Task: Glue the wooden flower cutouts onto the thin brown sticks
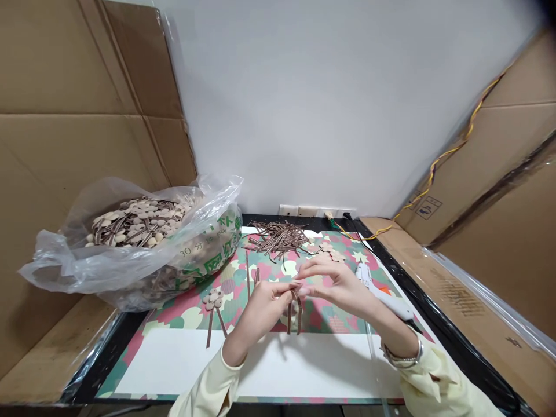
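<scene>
Over the middle of the mat, my left hand (pixel 266 308) pinches a brown strip (pixel 289 319) between thumb and forefinger. The strip is bent at the top, and two ends dangle below the fingers. My right hand (pixel 343 285) meets it from the other side, its thumb and fingertips closed at the bend. The fingers hide the top of the strip. To the left of my left hand lies a flower-shaped piece of pale round discs (pixel 213 298) with two brown strip tails. A few loose brown strips (pixel 248 275) lie just beyond my left hand.
A plastic bag (pixel 208 246) full of similar pieces stands left. Brown strips (pixel 280 237) are heaped at the back, beside pale disc clusters (pixel 330 253). A white glue gun (pixel 391 302) lies by my right forearm. Cardboard walls (pixel 490 174) flank the table; a power strip (pixel 308 211) sits behind.
</scene>
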